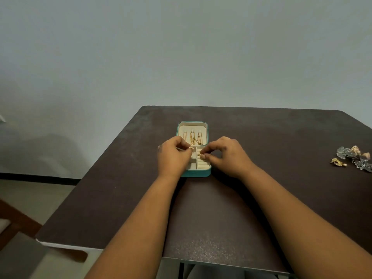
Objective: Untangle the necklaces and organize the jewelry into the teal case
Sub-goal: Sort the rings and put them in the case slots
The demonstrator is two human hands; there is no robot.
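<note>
On the dark brown table [120,198] sits the open teal case [198,174] (gold chain necklaces [193,137] hang in its lid); the left hand [173,156] pinches a small gold ring [191,149], while the right hand [227,156] pinches at the cream ring rolls [202,165].

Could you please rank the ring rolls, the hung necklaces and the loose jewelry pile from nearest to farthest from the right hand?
From the right hand:
1. Ring rolls, at its fingertips, in the case's base.
2. Necklaces, just beyond, in the lid.
3. Jewelry pile, far right on the table.
</note>
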